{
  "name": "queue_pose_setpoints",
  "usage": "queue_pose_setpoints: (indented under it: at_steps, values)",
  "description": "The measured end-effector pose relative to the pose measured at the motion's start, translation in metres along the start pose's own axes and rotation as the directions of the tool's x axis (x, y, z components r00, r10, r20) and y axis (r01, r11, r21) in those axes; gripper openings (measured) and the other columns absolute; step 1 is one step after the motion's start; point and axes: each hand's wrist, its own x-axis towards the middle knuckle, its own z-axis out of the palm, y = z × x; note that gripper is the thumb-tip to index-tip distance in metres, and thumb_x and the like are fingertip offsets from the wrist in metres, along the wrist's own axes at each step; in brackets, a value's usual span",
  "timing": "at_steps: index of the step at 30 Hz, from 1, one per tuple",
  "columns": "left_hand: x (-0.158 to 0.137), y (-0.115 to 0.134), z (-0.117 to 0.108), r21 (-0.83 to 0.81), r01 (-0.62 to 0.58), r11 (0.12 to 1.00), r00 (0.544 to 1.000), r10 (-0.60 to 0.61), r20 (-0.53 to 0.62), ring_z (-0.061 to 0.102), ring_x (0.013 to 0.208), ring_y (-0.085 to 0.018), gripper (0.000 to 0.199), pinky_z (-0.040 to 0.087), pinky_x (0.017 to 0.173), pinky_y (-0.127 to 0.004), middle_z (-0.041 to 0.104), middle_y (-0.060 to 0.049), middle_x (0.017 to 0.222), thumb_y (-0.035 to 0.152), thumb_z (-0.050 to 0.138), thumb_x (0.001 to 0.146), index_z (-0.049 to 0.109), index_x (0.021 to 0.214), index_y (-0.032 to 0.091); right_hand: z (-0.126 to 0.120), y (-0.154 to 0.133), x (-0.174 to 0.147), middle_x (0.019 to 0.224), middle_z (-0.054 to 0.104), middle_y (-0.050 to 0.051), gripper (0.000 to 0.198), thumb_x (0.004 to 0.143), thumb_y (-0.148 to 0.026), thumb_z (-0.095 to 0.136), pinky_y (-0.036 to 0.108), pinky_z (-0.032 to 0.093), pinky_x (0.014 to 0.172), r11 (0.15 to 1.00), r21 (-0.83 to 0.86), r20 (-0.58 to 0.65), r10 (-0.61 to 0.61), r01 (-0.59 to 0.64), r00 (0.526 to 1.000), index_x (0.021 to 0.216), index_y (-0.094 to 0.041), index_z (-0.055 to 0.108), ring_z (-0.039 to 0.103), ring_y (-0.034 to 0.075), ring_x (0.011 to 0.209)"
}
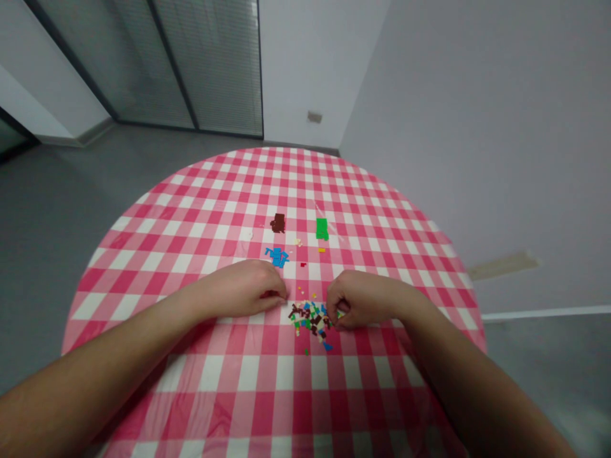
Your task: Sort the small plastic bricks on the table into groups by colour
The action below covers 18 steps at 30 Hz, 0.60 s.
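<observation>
My forearms come in from the bottom corners, resting low over the table (248, 375), which is round and covered with a red-and-white checked cloth.

Left hand (243, 289): knuckles up, fingers (277, 294) curled in and bunched together, tips down on the cloth at the left edge of the mixed pile. Whether a piece sits between the tips I cannot tell; they are turned under.

Right hand (363, 299): also knuckles up, fingers (337, 312) curled tight, tips pressed together at the right edge of the pile. A speck of yellow-green shows just at the fingertips, touching them; too small to say if it is pinched or only lying there.

Between the two hands: the mixed pile (311, 318) of tiny flat pieces, brown, blue, green, yellow, white, loosely scattered. A few strays lie just nearer me than the pile, one blue, one green.

Just beyond the pile, small single bits dot the cloth: a red piece (303, 264) and a yellow piece (321, 250), apart from each other.

Farther out, three sorted clusters, each one colour. The blue cluster (277, 256) lies just beyond my left knuckles, pieces spread loosely. Beyond it the brown cluster (277, 223), packed close. To its right, well apart, the green cluster (322, 229), packed into a neat upright block. A few pale pieces (298, 242) sit between the blue and green.

Past the far rim of the table: grey floor, a pale wall on the right, glass panels with blinds (210, 63) on the left.
</observation>
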Motion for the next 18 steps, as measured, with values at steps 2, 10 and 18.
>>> queue_pose_setpoints:
  at_steps: [2,10,18]
  values:
    - [0.0001,-0.0003,-0.0007,0.007,0.012,1.0,1.0,-0.012,0.001,0.069,0.087,-0.017,0.018,0.05,0.081,-0.028,0.077,-0.004,0.093,0.012,0.058,0.091,0.075,0.093,0.019,-0.0011,-0.0015,-0.0012,0.062,0.063,-0.002,0.019,0.068,-0.009,0.068,0.023,0.031,0.05,1.0,-0.006,0.017,0.024,-0.024,1.0,0.079,-0.018,0.08,0.046,0.008,0.052]
    - [0.0005,0.0006,-0.0021,0.001,0.012,1.0,1.0,-0.012,-0.003,0.07,0.085,-0.017,0.019,0.05,0.079,-0.028,0.077,-0.004,0.091,0.012,0.058,0.091,0.075,0.091,0.019,-0.0021,-0.0031,-0.0044,0.062,0.064,-0.002,0.019,0.068,-0.01,0.067,0.023,0.031,0.051,0.999,-0.021,-0.003,0.043,-0.043,0.999,0.078,-0.019,0.08,0.045,0.009,0.052]
    - [0.0006,-0.0028,-0.0023,0.006,0.023,1.0,1.0,-0.023,-0.007,0.07,0.086,-0.017,0.019,0.049,0.081,-0.028,0.078,-0.004,0.093,0.012,0.058,0.091,0.076,0.093,0.02,0.0009,-0.0058,0.0007,0.067,0.068,0.0,0.021,0.07,-0.012,0.069,0.024,0.032,0.053,0.999,-0.039,-0.008,0.011,-0.011,1.0,0.086,-0.02,0.081,0.046,0.01,0.054]
